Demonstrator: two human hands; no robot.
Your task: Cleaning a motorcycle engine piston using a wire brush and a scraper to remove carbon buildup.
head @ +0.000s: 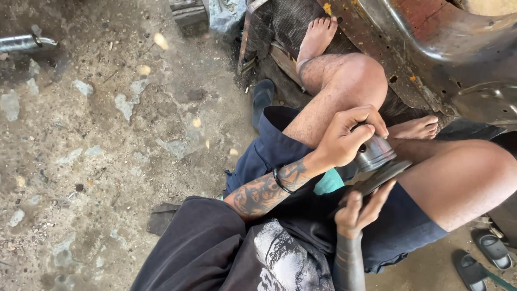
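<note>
Left hand (344, 141) clamped over the grey ribbed metal cylinder (375, 153), above the lap. Right hand (360, 210) pinches a dark flat metal strip (379, 178) touching the cylinder's underside.

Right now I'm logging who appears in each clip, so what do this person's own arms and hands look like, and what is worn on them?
Both arms are bare of sleeves. The left forearm carries dense dark tattoos, with a thin black band at the wrist. The right forearm shows dark banded tattooing. No gloves on the left hand or right hand.
</note>
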